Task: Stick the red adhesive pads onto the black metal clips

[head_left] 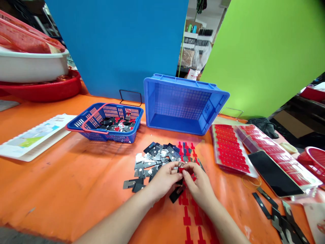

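Note:
My left hand (164, 178) and my right hand (199, 181) meet over the middle of the table, fingertips pinched together. Between them they grip a small black-and-silver plate (180, 181), with a red T-shaped sticker piece (181, 170) showing on it; the fingers hide part of both. Loose black and silver plates (154, 156) lie heaped just beyond my left hand. A single dark plate (176, 194) rests below my fingers. Under and beside my right hand, red T-shaped pieces (187, 217) run in columns towards me.
A blue basket (119, 137) with a pink handle holds finished-looking plates. Behind the heap, a blue crate (177, 127) lies on its side. To the right are red sticker sheets (230, 149), a phone (275, 173) and dark metal strips (281, 220). A white folder (38, 135) lies left.

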Action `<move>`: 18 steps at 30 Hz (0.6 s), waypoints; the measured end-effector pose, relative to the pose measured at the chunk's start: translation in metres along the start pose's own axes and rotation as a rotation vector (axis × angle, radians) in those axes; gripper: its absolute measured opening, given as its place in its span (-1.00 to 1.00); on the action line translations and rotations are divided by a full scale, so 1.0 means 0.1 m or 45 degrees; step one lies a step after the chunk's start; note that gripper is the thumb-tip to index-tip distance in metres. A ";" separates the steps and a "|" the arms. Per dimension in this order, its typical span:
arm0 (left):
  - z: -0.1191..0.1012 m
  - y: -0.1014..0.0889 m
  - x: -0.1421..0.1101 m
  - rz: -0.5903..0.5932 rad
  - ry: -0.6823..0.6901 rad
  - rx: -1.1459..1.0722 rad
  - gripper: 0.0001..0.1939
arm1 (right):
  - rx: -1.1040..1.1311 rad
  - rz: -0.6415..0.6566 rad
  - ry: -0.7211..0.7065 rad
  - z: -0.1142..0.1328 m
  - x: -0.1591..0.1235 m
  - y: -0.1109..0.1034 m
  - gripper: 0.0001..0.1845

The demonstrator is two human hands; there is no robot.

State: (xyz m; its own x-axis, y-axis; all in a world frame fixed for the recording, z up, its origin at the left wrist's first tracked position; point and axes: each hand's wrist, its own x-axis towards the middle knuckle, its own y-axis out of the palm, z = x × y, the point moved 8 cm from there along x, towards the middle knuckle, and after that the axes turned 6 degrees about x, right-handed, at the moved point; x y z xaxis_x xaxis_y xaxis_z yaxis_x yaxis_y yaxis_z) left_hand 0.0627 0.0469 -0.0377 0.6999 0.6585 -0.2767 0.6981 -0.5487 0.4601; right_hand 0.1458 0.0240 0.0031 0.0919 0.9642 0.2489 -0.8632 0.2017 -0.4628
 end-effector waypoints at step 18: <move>0.06 0.08 0.02 0.028 -0.043 0.134 -0.63 | 0.176 -0.197 0.151 -0.16 0.03 -0.09 -0.85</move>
State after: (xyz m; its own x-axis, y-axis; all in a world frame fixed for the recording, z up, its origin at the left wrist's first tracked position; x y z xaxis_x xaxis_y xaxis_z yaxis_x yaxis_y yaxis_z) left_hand 0.0707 0.0412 -0.0396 0.7185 0.6289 -0.2970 0.6934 -0.6148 0.3757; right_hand 0.1618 0.0279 -0.0052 0.2793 0.9387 0.2021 -0.8933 0.3312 -0.3039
